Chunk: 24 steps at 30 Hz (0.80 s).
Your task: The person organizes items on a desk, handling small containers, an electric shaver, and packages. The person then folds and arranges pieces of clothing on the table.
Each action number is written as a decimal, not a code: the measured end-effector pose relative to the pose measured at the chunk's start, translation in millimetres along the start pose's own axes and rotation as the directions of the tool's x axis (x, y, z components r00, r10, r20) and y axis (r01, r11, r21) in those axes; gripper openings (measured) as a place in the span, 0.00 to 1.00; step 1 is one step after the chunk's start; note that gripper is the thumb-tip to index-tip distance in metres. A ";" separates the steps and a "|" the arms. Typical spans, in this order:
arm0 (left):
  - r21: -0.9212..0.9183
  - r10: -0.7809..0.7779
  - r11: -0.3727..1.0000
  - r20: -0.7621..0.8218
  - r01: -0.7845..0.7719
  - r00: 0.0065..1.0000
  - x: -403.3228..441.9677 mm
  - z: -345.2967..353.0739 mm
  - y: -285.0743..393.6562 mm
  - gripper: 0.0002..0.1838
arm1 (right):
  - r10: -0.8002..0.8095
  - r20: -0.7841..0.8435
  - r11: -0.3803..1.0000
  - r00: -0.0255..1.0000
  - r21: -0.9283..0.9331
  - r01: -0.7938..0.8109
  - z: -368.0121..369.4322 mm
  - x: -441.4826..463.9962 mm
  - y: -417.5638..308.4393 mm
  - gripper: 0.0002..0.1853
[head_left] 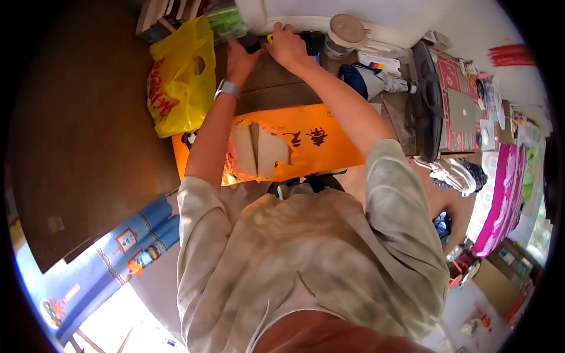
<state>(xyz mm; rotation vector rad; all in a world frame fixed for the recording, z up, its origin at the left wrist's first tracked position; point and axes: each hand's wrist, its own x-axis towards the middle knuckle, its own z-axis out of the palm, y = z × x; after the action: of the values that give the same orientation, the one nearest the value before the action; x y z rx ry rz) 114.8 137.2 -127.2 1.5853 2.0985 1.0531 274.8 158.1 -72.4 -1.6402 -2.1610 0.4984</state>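
- Brown wood (88, 135) fills the left side of the room and carries on under the arms, where the rest of the things lie along a pale wall (382, 15).
- Blue patterned cloth (123, 247) hangs at lower left.
- Orange sheet (347, 141) with black characters lies across the near edge, partly under the left forearm; its torn opening shows pale panels (272, 154).
- Magenta cloth (500, 200) shows far right.
- Yellow bag (182, 76), with red lettering, stands just left of the left arm.
- Black case (425, 94) lies at right, beside a laptop (462, 112).
- Lidded jar (347, 32) stands by the wall, right of the hands.
- Right hand (287, 47) is bent, its fingers together near the wall.
- Left hand (241, 62) is half curled just beside it, the two well past the sheet; whether either grips anything, I cannot tell.
- Watch (228, 88) circles the left wrist.
- Dark item (252, 44) sits between the hands, too obscured to identify.
- Yellow piece (270, 38), perhaps touched by the right fingertips, shows beside that hand.
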 end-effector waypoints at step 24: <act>-0.190 0.681 0.703 0.460 -0.686 0.570 -95.0 63.6 200.8 0.17 | 0.312 0.102 0.930 0.945 -0.236 -0.281 -162.4 -88.2 278.4 0.22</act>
<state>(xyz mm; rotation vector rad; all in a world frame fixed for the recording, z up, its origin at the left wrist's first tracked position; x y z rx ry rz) 327.3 96.8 -45.9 2.4507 1.1226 0.6747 608.9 152.3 -77.3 -2.1323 -2.1355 0.4848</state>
